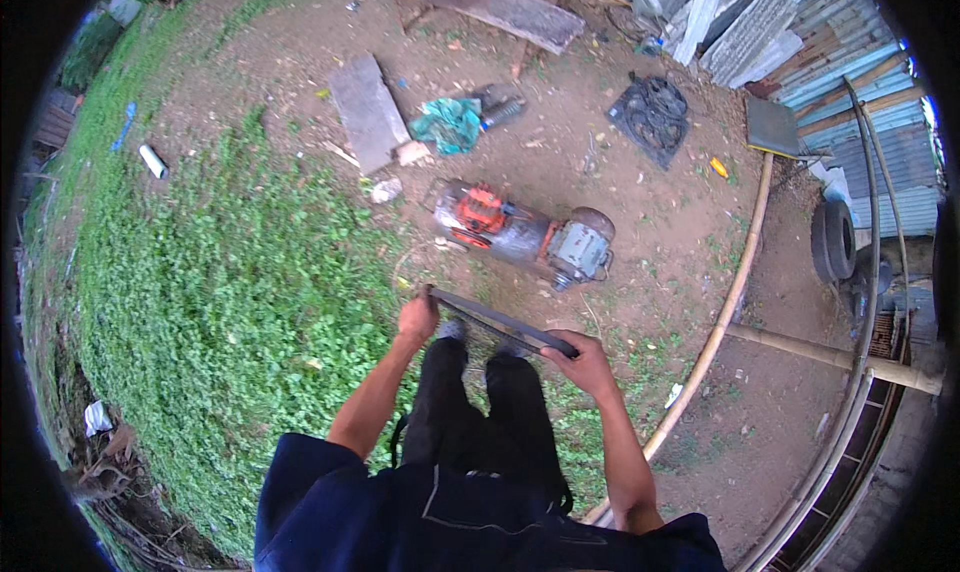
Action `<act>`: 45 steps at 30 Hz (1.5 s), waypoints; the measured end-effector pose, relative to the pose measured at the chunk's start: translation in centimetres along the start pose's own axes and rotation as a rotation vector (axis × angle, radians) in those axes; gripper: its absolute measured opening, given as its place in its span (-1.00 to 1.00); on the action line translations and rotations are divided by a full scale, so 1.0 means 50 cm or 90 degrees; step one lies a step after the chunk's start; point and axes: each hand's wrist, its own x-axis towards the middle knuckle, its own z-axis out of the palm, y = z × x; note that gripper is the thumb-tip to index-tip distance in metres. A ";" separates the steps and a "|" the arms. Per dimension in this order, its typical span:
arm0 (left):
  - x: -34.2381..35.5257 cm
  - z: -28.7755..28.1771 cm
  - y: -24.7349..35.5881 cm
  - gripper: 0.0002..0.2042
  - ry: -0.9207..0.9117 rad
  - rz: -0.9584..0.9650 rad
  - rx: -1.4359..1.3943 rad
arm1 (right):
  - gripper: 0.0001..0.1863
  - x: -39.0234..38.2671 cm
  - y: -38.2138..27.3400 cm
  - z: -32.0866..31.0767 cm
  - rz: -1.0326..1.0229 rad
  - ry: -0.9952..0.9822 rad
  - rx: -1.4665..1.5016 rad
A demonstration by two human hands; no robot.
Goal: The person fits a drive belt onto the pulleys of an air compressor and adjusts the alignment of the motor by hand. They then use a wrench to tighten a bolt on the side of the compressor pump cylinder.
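Note:
A black drive belt (500, 319) is stretched in a long narrow loop between my two hands, in front of my legs. My left hand (418, 315) is closed round its left end, and my right hand (583, 362) grips the right end, a little lower. Just beyond the belt, an air compressor (515, 234) rests on the ground. Its tank lies lengthwise, with an orange-red pump (482, 210) and pulley toward the left and a grey motor (580, 249) at the right. A wheel (594, 222) shows behind the motor.
Beyond the compressor lie a board (368, 112), a green plastic bag (447, 125) and a dark sheet with coiled black parts (652, 117). A wooden bench (490, 10) stands farther back. Bamboo poles (742, 272) run along the right, near tires (833, 240). Grass covers the left.

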 end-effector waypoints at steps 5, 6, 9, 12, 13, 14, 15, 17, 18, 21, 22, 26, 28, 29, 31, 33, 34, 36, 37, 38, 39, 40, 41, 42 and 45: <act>0.112 0.118 -0.036 -0.68 0.079 -0.020 0.013 | -0.70 0.077 0.291 0.013 0.187 -0.146 -0.126; 0.139 0.148 -0.048 -0.68 0.078 -0.020 0.025 | -0.71 0.090 0.374 0.028 0.211 -0.175 -0.165; 0.228 0.258 -0.085 -0.69 0.095 -0.007 0.050 | -0.70 0.123 0.592 0.092 0.173 -0.142 -0.166; 0.324 0.352 -0.129 -0.69 0.151 -0.008 0.065 | -0.75 0.152 0.740 0.164 0.123 -0.071 -0.146; 0.358 0.375 -0.143 -0.69 0.164 -0.021 0.075 | -0.76 0.162 0.762 0.189 0.093 -0.027 -0.152; 0.389 0.397 -0.160 -0.68 0.176 -0.034 0.086 | -0.78 0.170 0.782 0.215 0.063 0.017 -0.157; 0.425 0.422 -0.183 -0.68 0.190 -0.046 0.096 | -0.80 0.183 0.784 0.235 -0.016 0.040 -0.207; 0.486 0.459 -0.242 -0.68 0.295 0.036 0.064 | -0.80 0.212 0.780 0.270 -0.095 0.084 -0.202; 0.513 0.469 -0.259 -0.68 0.346 0.083 0.046 | -0.79 0.228 0.786 0.284 -0.136 0.111 -0.204; 0.597 0.466 -0.303 -0.69 0.302 0.052 0.048 | -0.68 0.280 0.817 0.324 -0.268 0.150 -0.221; 0.623 0.459 -0.304 -0.71 0.332 0.133 0.044 | -0.66 0.291 0.823 0.331 -0.299 0.160 -0.238; 0.637 0.429 -0.260 -0.72 0.263 0.207 0.112 | -0.63 0.302 0.841 0.322 -0.332 0.258 -0.254; 0.647 0.417 -0.253 -0.72 0.253 0.297 0.093 | -0.63 0.307 0.853 0.321 -0.337 0.303 -0.281; 0.669 0.415 -0.267 -0.72 0.251 0.309 0.089 | -0.63 0.316 0.856 0.325 -0.342 0.319 -0.275; 0.704 0.423 -0.266 -0.72 0.209 0.310 0.085 | -0.64 0.311 0.832 0.307 -0.322 0.339 -0.286; 0.696 0.412 -0.251 -0.76 0.128 0.316 0.052 | -0.65 0.310 0.817 0.304 -0.317 0.356 -0.274; 0.693 0.415 -0.250 -0.75 0.118 0.325 -0.009 | -0.65 0.312 0.813 0.301 -0.316 0.365 -0.268; 0.696 0.420 -0.268 -0.70 0.093 0.343 -0.125 | -0.65 0.318 0.812 0.293 -0.341 0.373 -0.266; 0.706 0.431 -0.264 -0.59 0.118 0.315 -0.049 | -0.65 0.310 0.828 0.286 -0.333 0.380 -0.268; 0.714 0.429 -0.264 -0.58 0.094 0.321 -0.043 | -0.65 0.304 0.842 0.280 -0.323 0.388 -0.270; 0.710 0.436 -0.279 -0.58 0.104 0.325 -0.038 | -0.65 0.300 0.833 0.278 -0.296 0.378 -0.246; 0.714 0.436 -0.290 -0.57 0.119 0.336 -0.035 | -0.65 0.300 0.831 0.277 -0.287 0.367 -0.252; 0.695 0.436 -0.294 -0.57 0.129 0.349 -0.091 | -0.65 0.303 0.831 0.278 -0.280 0.353 -0.253; 0.689 0.452 -0.278 -0.56 0.130 0.378 -0.157 | -0.65 0.291 0.828 0.267 -0.265 0.353 -0.269; 0.694 0.445 -0.285 -0.62 0.123 0.365 -0.197 | -0.66 0.279 0.844 0.267 -0.229 0.308 -0.268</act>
